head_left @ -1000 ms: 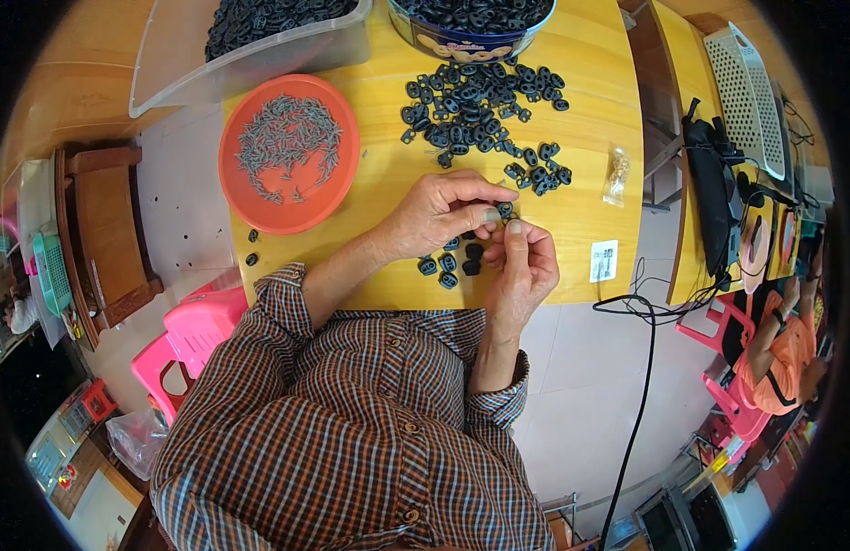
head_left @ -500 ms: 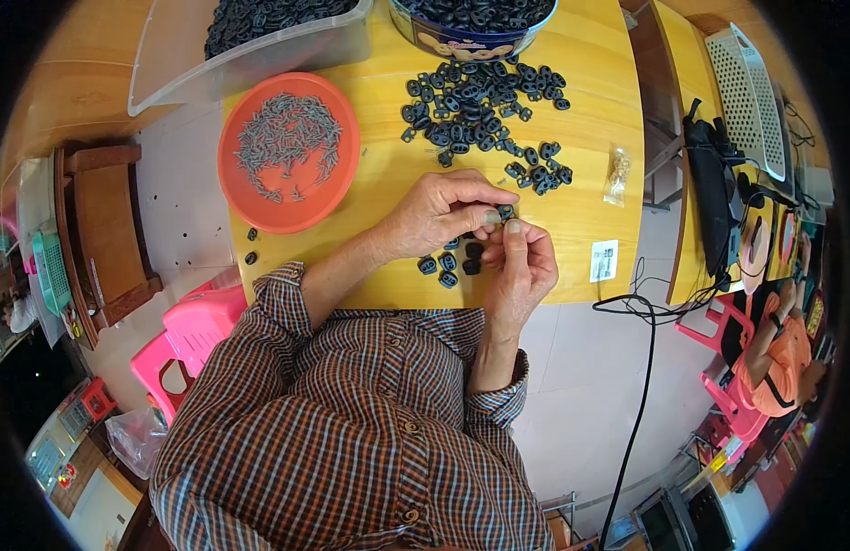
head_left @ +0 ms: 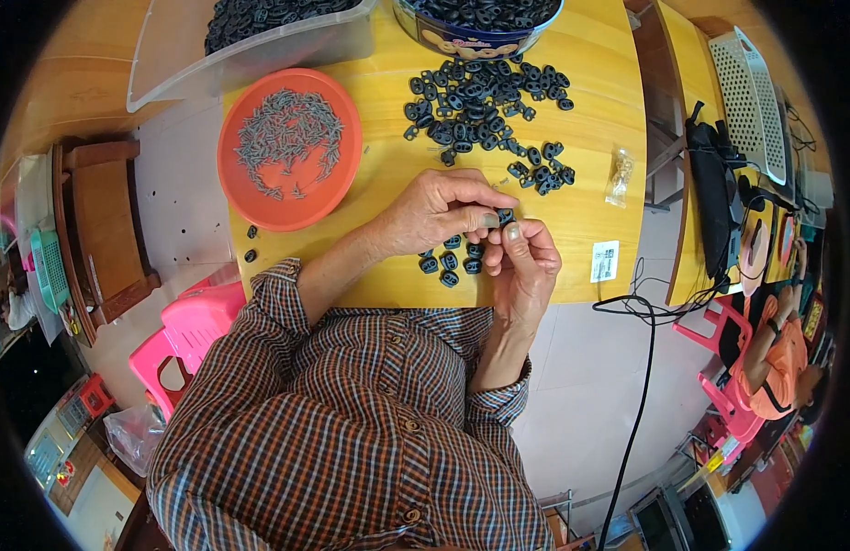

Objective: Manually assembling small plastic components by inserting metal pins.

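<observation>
Above the table's near edge, my left hand [head_left: 436, 213] pinches a small black cord lock [head_left: 505, 218] between thumb and fingers. My right hand [head_left: 524, 266] closes on the same piece from the near right, its thumb and forefinger at the lower end. Fingers partly cover the piece. Just below the hands lies a small group of black cord locks [head_left: 449, 262]. Beyond them spreads a larger pile of similar black pieces [head_left: 475, 103]. To the left, a red plastic bowl [head_left: 230, 163] holds many thin grey metal pieces, too small to tell springs from screws.
A clear plastic bin [head_left: 347, 41] and a round blue tin [head_left: 475, 42], both full of black parts, stand at the back of the yellow table [head_left: 581, 119]. A small clear bag [head_left: 619, 176] and a white label [head_left: 605, 262] lie right. Another person [head_left: 774, 358] sits far right.
The cord lock shows a little more between the fingers. My right hand has shifted slightly, and its fingertips have changed position on the piece. My left hand stays nearly still.
</observation>
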`<state>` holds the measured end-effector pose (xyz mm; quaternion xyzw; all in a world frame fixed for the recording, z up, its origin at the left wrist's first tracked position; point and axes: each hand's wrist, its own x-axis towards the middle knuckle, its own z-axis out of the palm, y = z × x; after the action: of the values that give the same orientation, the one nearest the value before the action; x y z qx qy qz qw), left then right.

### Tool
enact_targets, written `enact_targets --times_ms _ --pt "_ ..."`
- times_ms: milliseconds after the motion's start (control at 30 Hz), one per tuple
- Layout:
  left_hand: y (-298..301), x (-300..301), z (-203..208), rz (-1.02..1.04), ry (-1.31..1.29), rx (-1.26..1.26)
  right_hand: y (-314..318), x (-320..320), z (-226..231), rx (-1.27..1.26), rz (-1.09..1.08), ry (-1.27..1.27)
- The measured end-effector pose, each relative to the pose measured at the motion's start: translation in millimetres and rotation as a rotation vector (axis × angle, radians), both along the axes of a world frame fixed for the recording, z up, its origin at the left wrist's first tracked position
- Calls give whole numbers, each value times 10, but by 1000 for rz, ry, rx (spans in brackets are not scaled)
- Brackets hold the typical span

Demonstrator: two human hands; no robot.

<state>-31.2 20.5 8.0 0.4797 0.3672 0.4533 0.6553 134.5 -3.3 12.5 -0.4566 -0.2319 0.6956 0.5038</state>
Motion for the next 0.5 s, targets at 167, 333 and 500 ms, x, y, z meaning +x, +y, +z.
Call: enact_targets --times_ms 167,333,500 --pt "-11 -17 -16 -17 -18 -19 -7 33 -60 9 34 38" --pt "-4 -40 -28 -39 -17 5 9 72 -70 -11 79 62" --pt "-15 -42 -37 -72 -3 0 5 105 -62 -37 108 62"
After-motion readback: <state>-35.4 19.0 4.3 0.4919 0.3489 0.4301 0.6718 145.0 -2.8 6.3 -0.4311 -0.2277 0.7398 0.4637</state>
